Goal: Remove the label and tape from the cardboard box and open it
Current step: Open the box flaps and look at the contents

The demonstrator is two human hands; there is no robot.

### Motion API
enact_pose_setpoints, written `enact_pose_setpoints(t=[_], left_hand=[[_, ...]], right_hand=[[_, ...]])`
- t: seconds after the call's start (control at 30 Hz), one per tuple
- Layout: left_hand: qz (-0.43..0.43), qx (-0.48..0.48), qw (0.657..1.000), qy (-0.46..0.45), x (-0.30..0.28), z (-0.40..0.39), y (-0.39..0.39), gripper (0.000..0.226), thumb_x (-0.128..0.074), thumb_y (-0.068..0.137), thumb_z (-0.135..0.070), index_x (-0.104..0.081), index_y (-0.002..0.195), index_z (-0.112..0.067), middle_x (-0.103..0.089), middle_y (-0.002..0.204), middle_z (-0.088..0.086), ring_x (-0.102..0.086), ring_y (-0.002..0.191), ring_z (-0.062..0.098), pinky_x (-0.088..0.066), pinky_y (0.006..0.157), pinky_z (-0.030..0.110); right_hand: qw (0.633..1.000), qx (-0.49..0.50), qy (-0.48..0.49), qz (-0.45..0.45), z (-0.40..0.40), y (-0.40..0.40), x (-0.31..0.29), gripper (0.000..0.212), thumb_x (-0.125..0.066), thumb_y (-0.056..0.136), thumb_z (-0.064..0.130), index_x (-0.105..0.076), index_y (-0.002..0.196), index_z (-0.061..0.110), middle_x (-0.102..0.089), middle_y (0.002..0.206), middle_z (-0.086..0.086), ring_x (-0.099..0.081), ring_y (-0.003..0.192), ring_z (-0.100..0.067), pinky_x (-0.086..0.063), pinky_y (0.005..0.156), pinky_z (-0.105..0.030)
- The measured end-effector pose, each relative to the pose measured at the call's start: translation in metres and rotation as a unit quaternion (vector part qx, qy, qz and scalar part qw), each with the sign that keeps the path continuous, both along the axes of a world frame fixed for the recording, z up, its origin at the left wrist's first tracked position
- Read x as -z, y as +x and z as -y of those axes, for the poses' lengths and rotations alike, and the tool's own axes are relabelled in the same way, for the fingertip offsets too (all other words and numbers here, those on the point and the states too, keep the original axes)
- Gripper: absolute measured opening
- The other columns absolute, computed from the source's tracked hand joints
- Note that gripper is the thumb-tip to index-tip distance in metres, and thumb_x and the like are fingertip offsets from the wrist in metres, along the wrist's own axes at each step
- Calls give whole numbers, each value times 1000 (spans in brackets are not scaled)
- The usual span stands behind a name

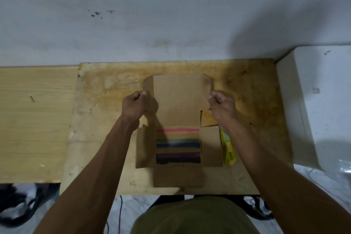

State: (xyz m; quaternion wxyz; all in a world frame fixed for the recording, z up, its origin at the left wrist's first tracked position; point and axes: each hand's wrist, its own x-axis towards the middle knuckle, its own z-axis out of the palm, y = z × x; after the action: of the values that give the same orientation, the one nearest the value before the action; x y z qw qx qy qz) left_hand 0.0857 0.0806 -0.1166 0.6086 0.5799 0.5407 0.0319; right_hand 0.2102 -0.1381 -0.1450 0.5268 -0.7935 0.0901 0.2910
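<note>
A brown cardboard box (178,174) lies open in the middle of the wooden table (98,104). Its lid flap (180,91) stands raised at the far side, and side flaps are spread left and right. Inside lie coloured bands (178,146): pink, tan, green, blue, purple, black. My left hand (135,105) pinches the lid's left ear flap. My right hand (221,106) pinches the lid's right edge. No label or tape is visible on the box.
A yellow-green utility knife (228,150) lies just right of the box, partly under my right forearm. A white appliance (315,104) stands at the table's right edge. A pale wooden board (34,119) adjoins the left. The wall (171,15) rises behind; cables (22,205) lie on the floor.
</note>
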Motion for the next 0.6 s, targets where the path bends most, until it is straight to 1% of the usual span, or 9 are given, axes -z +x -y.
enact_pose_setpoints(t=[0.1,0.17,0.23,0.27,0.33,0.4,0.43,0.5,0.6], left_hand=[[27,5,999,-23,-10,4,-15,19,-55,98,-26,-70,95,-15,-68,109,17,-63,106,35,-53,91,59],[43,19,998,-40,-19,8,-25,21,-53,100,-25,-68,101,-11,-65,105,15,-62,101,32,-53,89,54],[53,44,996,-50,-25,13,-36,22,-49,102,-25,-65,103,-10,-63,99,10,-60,92,26,-52,76,43],[54,54,996,-50,-28,16,-42,22,-48,102,-24,-65,103,-9,-62,95,8,-58,86,22,-50,70,36],[54,68,995,-43,-34,22,-53,21,-47,102,-21,-63,104,-8,-58,87,3,-54,75,15,-46,62,27],[57,77,994,-46,-33,25,-66,21,-47,102,-21,-62,105,-6,-54,84,4,-50,70,13,-48,54,22],[60,83,993,-51,-32,25,-72,24,-48,102,-22,-63,106,-4,-53,86,7,-50,71,15,-49,54,22],[73,94,990,-71,-29,25,-85,29,-50,101,-24,-62,110,2,-51,93,12,-50,80,24,-52,63,31],[96,94,986,-101,-28,30,-98,28,-50,100,-22,-63,109,1,-58,98,12,-53,86,25,-50,74,39]], right_hand=[[1000,-8,-4,2,8,-12,-9,30,-56,98,29,-61,126,21,-64,120,7,-58,113,-13,-48,98,-31],[1000,-8,-1,7,14,-21,-16,34,-55,98,29,-58,130,18,-62,123,7,-57,114,-11,-46,92,-25],[1000,-15,10,12,21,-32,-23,23,-53,99,28,-63,119,23,-64,116,9,-59,107,-10,-46,88,-25],[1000,-22,14,15,25,-38,-27,14,-52,100,28,-64,106,30,-66,109,10,-61,101,-9,-47,85,-26],[999,-22,29,24,30,-50,-34,18,-50,101,26,-61,91,37,-65,97,16,-61,88,-6,-50,78,-28],[998,2,56,9,35,-61,-36,14,-51,100,26,-58,101,38,-62,97,19,-62,81,-10,-50,69,-30],[997,18,78,-9,39,-66,-35,13,-51,100,25,-58,105,35,-63,102,15,-64,81,-13,-50,64,-29],[991,44,119,-36,46,-76,-34,12,-51,100,23,-60,102,31,-62,110,8,-69,87,-17,-52,59,-27],[985,70,144,-68,53,-85,-34,12,-50,101,19,-61,100,24,-63,106,0,-70,96,-23,-52,65,-28]])
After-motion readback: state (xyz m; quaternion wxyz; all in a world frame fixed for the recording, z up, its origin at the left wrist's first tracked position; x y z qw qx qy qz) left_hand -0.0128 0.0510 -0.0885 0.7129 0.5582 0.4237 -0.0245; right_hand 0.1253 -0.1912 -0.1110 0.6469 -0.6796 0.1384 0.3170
